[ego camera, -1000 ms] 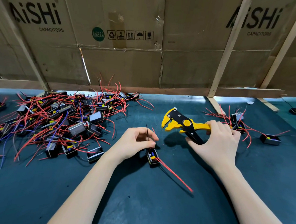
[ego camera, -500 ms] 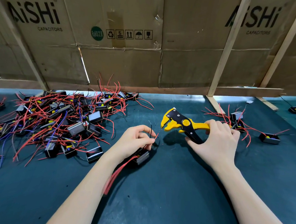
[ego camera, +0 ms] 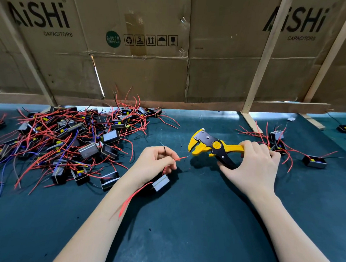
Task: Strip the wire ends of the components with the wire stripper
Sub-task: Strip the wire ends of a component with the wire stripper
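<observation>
Head view: the left hand [ego camera: 154, 162] pinches a red wire [ego camera: 181, 158] of one component [ego camera: 160, 182], whose grey body hangs just below the fingers while a second red lead trails back along the forearm. A black wire [ego camera: 164, 149] pokes up between the same fingers. The red tip points right, toward the stripper [ego camera: 212, 147], and stops just short of its yellow jaws, which stand open. The right hand [ego camera: 253, 167] is wrapped round the stripper's handles — holding it, not yet squeezing, as far as I can judge.

The step in hand looks like feeding the wire end into the jaws. To do it well, keep the pinch close to the tip so the thin wire does not bend away, and bring it in square to the jaw slot, only as deep as the bare length wanted. The black wire should stay clear of the jaws so one lead goes in at a time. Then squeeze in one firm stroke — a half squeeze may nick the strands.

The unsorted pile [ego camera: 65, 141] lies well apart on the left of the bench [ego camera: 192, 224]; a few components [ego camera: 276, 138] lie behind the right hand.
</observation>
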